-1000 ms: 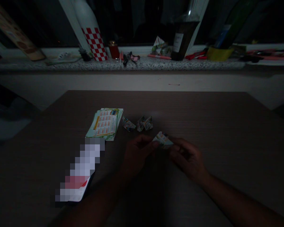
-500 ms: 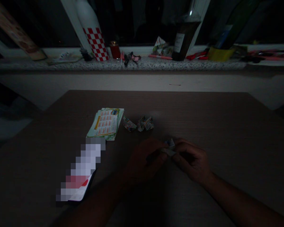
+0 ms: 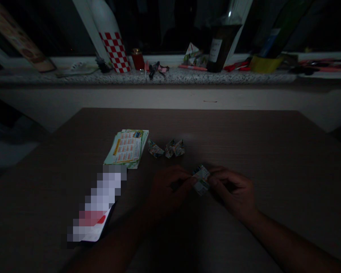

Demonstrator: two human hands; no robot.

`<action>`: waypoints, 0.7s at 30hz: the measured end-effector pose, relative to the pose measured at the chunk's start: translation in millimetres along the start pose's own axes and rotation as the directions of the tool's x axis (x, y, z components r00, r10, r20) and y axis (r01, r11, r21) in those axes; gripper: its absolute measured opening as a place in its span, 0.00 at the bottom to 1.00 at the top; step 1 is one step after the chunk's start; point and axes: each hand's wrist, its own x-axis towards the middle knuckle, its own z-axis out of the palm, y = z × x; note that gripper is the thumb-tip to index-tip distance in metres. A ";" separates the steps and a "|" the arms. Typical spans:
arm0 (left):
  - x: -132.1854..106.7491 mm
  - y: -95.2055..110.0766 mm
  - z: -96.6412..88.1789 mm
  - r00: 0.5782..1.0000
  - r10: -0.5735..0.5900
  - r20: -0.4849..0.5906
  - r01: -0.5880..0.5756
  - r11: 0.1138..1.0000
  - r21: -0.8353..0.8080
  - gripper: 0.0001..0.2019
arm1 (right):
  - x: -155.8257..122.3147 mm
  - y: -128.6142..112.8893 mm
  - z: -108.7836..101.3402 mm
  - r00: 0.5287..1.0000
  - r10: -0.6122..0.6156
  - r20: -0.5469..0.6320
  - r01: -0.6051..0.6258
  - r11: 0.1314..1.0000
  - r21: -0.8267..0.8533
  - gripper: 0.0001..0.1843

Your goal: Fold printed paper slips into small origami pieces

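A small folded piece of printed paper, roughly diamond-shaped, is held between my two hands above the table. My left hand pinches its left corner between thumb and fingers. At the right corner my right hand grips it the same way. Beyond the hands stand small folded paper shapes: one is boat-like, and beside it is another pointed one. To their left lies a stack of printed paper sheets, the top one covered with orange number blocks.
A phone with a blurred, lit screen lies on the dark wooden table, left of my hands. On the granite windowsill stand a red-checked white bottle, a dark labelled bottle, a red jar and other clutter. The light is dim.
The folded paper has turned from a narrow, edge-on strip into a flatter diamond with its printed face showing. Both hands have spread slightly apart while keeping their grip.
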 end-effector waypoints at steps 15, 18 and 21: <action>2.8 2.6 -0.7 0.988 -0.154 0.009 0.153 0.978 -0.142 0.04 | -4.5 1.1 3.8 0.999 0.035 -0.027 -0.034 0.999 0.037 0.06; 2.2 4.3 1.3 0.980 -0.198 -0.001 0.194 0.959 -0.207 0.05 | -5.4 -1.9 6.2 0.999 0.029 -0.026 -0.027 0.996 0.082 0.07; 0.8 4.9 2.9 0.969 -0.247 -0.009 0.237 0.941 -0.241 0.06 | -6.9 -2.3 7.3 0.999 0.033 -0.023 -0.030 0.994 0.104 0.07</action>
